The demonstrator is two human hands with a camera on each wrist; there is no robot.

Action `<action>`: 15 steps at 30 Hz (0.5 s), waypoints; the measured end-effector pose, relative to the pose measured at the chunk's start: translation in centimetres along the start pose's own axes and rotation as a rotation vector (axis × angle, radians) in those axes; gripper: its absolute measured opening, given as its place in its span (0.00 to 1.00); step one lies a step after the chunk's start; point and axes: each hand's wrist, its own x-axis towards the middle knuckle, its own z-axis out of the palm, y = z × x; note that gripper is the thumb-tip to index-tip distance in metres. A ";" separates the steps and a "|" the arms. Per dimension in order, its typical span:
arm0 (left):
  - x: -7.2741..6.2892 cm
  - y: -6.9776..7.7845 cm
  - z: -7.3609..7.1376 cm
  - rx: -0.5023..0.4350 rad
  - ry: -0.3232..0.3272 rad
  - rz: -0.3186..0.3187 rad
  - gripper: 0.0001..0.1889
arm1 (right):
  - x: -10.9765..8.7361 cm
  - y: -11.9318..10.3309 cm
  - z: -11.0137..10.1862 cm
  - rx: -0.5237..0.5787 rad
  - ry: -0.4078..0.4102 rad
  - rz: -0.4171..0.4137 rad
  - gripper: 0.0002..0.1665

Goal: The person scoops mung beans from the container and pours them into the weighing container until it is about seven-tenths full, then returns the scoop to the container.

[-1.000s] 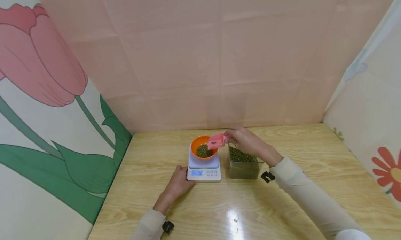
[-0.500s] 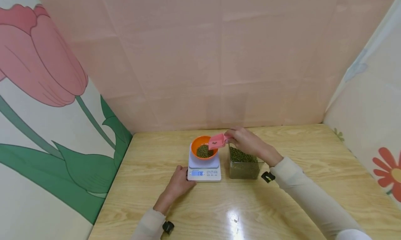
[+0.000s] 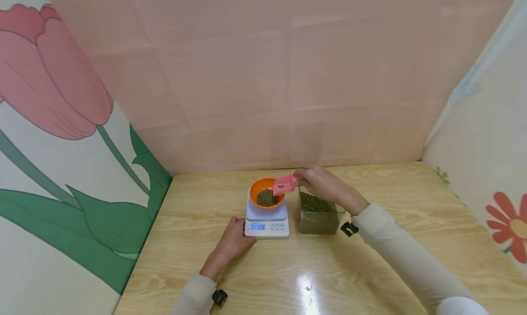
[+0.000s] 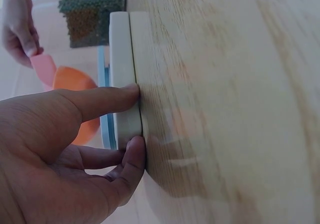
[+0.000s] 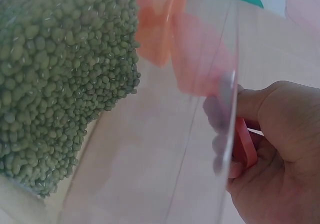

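Note:
An orange bowl (image 3: pixel 256 185) with green mung beans (image 3: pixel 267 198) at its bottom stands on a white kitchen scale (image 3: pixel 280 232), whose lit display seems to read 178. My left hand (image 3: pixel 234 238) holds the scale's front left corner; in the left wrist view the thumb lies along the front edge and the fingers bend against the side. My right hand (image 3: pixel 323 184) grips the handle of a pink scoop (image 3: pixel 284 184). The scoop tilts over the bowl's right rim with a few beans in it. In the right wrist view the clear container's wall partly covers the fingers.
A clear container (image 3: pixel 319 223) of mung beans stands just right of the scale, under my right forearm. All of it is on a wooden table (image 3: pixel 391 200), with a pink wall covering (image 3: pixel 288 77) behind and flower-printed sheets (image 3: pixel 53 77) at the sides.
The head view has shifted very slightly. Both hands, the scoop and the bowl keep their places relative to each other.

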 end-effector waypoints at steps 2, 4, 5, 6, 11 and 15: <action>0.0 0.0 0.0 0.004 -0.002 0.000 0.24 | 0.1 -0.1 0.1 -0.001 0.003 -0.006 0.13; -0.1 0.1 0.0 0.011 -0.006 0.003 0.24 | 0.2 -0.1 0.1 -0.003 0.002 -0.007 0.13; -0.1 0.1 0.0 0.011 -0.008 0.003 0.24 | 0.2 -0.2 0.1 -0.006 0.001 -0.006 0.13; -0.1 0.1 0.0 0.011 -0.009 0.002 0.24 | 0.3 -0.2 0.1 -0.007 -0.001 -0.005 0.13; -0.2 0.1 -0.1 0.006 -0.001 -0.001 0.24 | 0.4 -0.5 0.1 -0.031 -0.009 -0.011 0.13; -0.2 0.3 -0.2 0.012 0.001 0.002 0.24 | 0.4 -0.6 0.1 -0.046 -0.008 -0.028 0.12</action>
